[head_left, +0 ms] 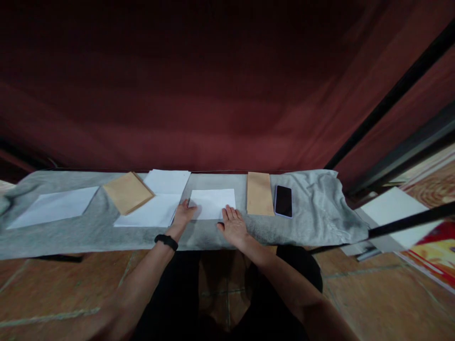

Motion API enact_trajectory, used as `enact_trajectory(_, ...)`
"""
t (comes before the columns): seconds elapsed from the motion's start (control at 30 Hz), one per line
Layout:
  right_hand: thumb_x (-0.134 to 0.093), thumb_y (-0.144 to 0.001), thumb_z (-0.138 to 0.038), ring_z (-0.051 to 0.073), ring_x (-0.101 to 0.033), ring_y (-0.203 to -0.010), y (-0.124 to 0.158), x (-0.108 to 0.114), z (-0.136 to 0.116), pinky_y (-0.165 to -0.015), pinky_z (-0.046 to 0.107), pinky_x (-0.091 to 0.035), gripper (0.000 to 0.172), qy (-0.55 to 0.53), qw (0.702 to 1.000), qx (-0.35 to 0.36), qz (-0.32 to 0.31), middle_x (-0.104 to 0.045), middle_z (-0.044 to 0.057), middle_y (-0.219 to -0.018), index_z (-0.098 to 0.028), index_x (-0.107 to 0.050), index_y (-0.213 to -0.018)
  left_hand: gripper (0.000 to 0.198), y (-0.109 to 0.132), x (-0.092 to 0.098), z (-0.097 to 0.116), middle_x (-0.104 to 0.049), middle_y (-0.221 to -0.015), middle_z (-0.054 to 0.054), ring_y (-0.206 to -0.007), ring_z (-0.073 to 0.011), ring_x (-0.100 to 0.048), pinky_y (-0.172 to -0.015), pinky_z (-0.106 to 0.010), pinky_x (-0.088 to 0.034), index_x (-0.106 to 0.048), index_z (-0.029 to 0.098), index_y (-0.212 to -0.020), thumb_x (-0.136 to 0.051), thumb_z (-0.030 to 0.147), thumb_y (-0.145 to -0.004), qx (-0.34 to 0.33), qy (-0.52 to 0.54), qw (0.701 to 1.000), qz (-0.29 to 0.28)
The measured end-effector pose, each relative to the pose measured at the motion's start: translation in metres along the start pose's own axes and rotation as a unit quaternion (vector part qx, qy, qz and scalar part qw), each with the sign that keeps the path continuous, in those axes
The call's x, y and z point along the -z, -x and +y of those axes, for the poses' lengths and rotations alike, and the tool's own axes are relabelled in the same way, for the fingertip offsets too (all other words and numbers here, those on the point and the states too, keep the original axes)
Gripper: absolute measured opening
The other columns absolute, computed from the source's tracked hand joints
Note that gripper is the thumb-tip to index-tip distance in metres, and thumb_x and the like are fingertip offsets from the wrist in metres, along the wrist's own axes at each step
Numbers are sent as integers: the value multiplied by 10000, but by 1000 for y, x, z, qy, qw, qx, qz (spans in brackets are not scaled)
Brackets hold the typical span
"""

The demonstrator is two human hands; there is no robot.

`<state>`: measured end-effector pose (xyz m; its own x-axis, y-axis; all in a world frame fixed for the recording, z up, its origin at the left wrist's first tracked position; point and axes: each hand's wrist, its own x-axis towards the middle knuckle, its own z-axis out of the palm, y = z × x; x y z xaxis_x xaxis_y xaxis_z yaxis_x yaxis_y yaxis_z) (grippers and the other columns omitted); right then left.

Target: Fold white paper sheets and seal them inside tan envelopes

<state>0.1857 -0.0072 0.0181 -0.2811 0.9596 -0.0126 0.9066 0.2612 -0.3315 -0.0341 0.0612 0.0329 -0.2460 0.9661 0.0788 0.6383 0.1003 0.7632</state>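
A small white sheet of paper [212, 201], perhaps folded, lies flat in front of me on the grey cloth [213, 237]. At its left edge is my left hand [183, 213], thumb and fingers apart, the thumb resting on the paper. My right hand [233, 225] lies flat with fingers stretched out over the lower right corner. To the left, larger white sheets [168, 182] with a fold line are partly covered by a stack of brown envelopes [128, 192]. Right of my right hand sits another brown envelope or stack of them [260, 194].
A phone [283, 201] with a dark screen lies beyond the right envelope. Another white sheet [53, 206] rests at the far left. A red curtain-like backdrop [213, 118] rises behind the cloth-covered surface. Black bars [391, 99] and a white box-like object [394, 213] stand at the right.
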Motion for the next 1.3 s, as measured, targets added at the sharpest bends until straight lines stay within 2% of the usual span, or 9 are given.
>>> enact_trajectory(0.2,-551,-984,-409,282,-278,-1553,0,3,-5,-1275,443,-222,719,-67,996,56,27,-274,150,-1671,-99,-334,-1595,426,27,9,34,-703,-757,-12,-677,-181,-639,-650,-301,-505,-674,151,-923,-790,344,-561,113,291,950,-3)
enact_trajectory(0.4,-423,-1032,-343,252,-418,-1484,-5,20,-10,-1252,424,-309,566,-217,970,42,99,-406,101,-1628,-167,-404,-1570,511,42,18,91,-743,-974,-76,-871,-217,-673,-728,-301,-528,-723,157,-1006,-861,450,-610,73,405,903,-121)
enact_trajectory(0.53,-324,-1059,-460,222,-639,-1264,-20,31,1,-1100,394,-501,502,-487,862,-1,137,-633,75,-1437,-237,-570,-1436,526,49,9,92,-617,-1400,-119,-1294,-287,-560,-822,-327,-562,-685,233,-1201,-711,592,-818,123,458,876,-87)
enact_trajectory(0.63,-393,-1014,-553,227,-724,-1069,-30,30,10,-972,408,-578,522,-633,764,-21,123,-707,100,-1310,-223,-642,-1332,540,59,-11,77,-562,-1472,-110,-1334,-284,-531,-787,-300,-560,-620,250,-1303,-766,438,-818,206,420,880,-82)
enact_trajectory(0.73,-518,-957,-537,233,-684,-1166,-34,19,9,-1046,422,-535,468,-643,755,-44,121,-696,80,-1332,-248,-670,-1292,619,67,-36,66,-622,-1397,-120,-1154,-249,-651,-806,-332,-576,-552,250,-1398,-758,334,-821,217,444,857,-148)
enact_trajectory(0.97,-710,-848,-478,255,-581,-1323,-25,-5,-3,-1172,441,-413,599,-568,817,-75,70,-623,69,-1434,-275,-605,-1402,505,52,-62,55,-741,-1148,-98,-943,-208,-713,-906,-365,-557,-632,171,-1282,-708,234,-787,111,349,929,-56)
enact_trajectory(1.1,-758,-786,-525,247,-621,-1242,-23,-3,-7,-1118,423,-457,693,-594,798,-68,73,-654,71,-1364,-267,-582,-1405,310,57,-52,53,-760,-1094,-107,-992,-260,-709,-942,-423,-546,-707,186,-1160,-594,236,-875,-83,139,986,-39)
enact_trajectory(1.2,-671,-832,-580,233,-652,-1126,-25,4,-9,-1065,404,-488,466,-607,786,-79,89,-735,53,-1131,-241,-696,-1151,280,69,-42,57,-743,-1134,-109,-1103,-282,-667,-1018,-450,-505,-712,216,-1147,-540,216,-926,-221,-30,975,-12)
enact_trajectory(1.3,-558,-882,-631,244,-681,-1071,-25,17,-10,-1009,429,-530,459,-677,726,-82,85,-740,63,-1076,-232,-701,-1058,328,76,-34,59,-719,-1144,-116,-1105,-283,-649,-1002,-445,-511,-666,210,-1237,-499,207,-955,-266,-97,959,14)
